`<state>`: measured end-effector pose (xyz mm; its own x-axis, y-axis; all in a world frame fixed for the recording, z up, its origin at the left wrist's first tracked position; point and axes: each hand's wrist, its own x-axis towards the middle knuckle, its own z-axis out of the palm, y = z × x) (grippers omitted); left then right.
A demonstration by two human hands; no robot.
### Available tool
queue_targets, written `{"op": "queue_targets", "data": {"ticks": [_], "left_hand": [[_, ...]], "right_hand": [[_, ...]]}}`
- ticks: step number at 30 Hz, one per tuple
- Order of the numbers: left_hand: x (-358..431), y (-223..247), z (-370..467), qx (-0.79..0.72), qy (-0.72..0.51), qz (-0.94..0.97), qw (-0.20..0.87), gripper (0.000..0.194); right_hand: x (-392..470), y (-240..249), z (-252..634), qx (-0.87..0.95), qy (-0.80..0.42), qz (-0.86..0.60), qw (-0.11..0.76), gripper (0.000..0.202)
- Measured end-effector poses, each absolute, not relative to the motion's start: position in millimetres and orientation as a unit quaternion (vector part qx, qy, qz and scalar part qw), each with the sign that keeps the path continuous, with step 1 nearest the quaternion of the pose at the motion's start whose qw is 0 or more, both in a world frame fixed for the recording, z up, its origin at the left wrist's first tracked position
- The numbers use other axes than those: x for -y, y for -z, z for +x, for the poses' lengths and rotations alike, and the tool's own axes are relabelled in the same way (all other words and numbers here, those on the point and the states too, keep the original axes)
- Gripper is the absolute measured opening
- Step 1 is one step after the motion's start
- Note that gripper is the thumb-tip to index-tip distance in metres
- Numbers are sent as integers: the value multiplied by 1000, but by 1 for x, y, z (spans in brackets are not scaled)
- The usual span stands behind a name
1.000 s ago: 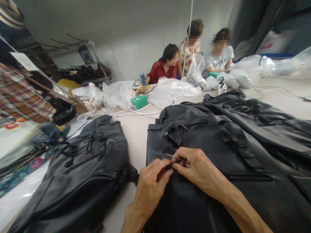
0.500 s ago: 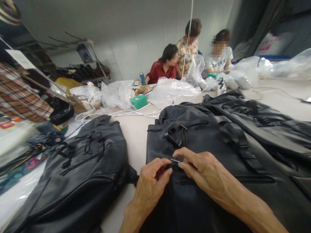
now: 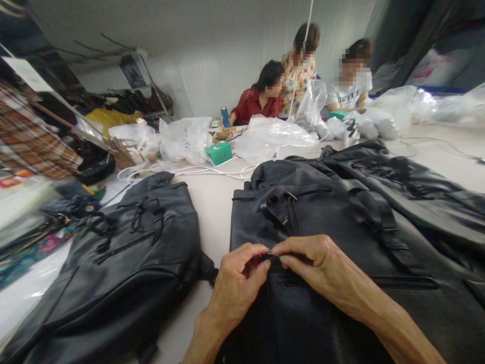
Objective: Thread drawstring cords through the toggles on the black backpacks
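Observation:
A black leather backpack (image 3: pixel 318 313) lies on the table under both hands. My left hand (image 3: pixel 238 283) is closed in a pinch near its left edge, at a small dark piece of the bag. My right hand (image 3: pixel 322 265) pinches a thin metal pin (image 3: pixel 273 255), whose tip reaches the left fingertips. The two hands nearly touch. Just beyond them are a black strap and buckle (image 3: pixel 284 217) on the bag. What exactly the left fingers grip is mostly hidden.
Another black backpack (image 3: pixel 140 263) lies at the left, and more black bags (image 3: pixel 413 187) at the right. Behind are white cables (image 3: pixel 189 174), plastic bags (image 3: pixel 275 141) and a green box (image 3: pixel 220 152). Three people (image 3: pixel 261 98) sit or stand across the table.
My right fingers have closed in toward the left fingertips, and the pin, which stood out clearly before, now lies between both hands. The view has shifted slightly.

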<state>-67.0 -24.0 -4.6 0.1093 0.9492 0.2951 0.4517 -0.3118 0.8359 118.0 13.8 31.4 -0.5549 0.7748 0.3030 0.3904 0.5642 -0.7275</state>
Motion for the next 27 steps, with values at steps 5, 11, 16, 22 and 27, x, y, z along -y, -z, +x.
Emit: {"op": "queue_targets", "data": {"ticks": [5, 11, 16, 22, 27], "left_hand": [[25, 5, -70, -501, -412, 710, 276, 16], [24, 7, -73, -505, -397, 725, 248, 19], [24, 8, -76, -489, -395, 742, 232, 15], [23, 14, -76, -459, -411, 755, 225, 14], [22, 21, -78, -444, -416, 761, 224, 15]], "right_hand": [[-15, -31, 120, 836, -308, -346, 294, 20], [-15, -30, 123, 839, -317, -342, 280, 19], [-16, -31, 122, 839, -330, -339, 269, 23], [-15, -31, 122, 850, -301, -369, 225, 20], [-17, -31, 120, 864, -271, -386, 173, 22]]}}
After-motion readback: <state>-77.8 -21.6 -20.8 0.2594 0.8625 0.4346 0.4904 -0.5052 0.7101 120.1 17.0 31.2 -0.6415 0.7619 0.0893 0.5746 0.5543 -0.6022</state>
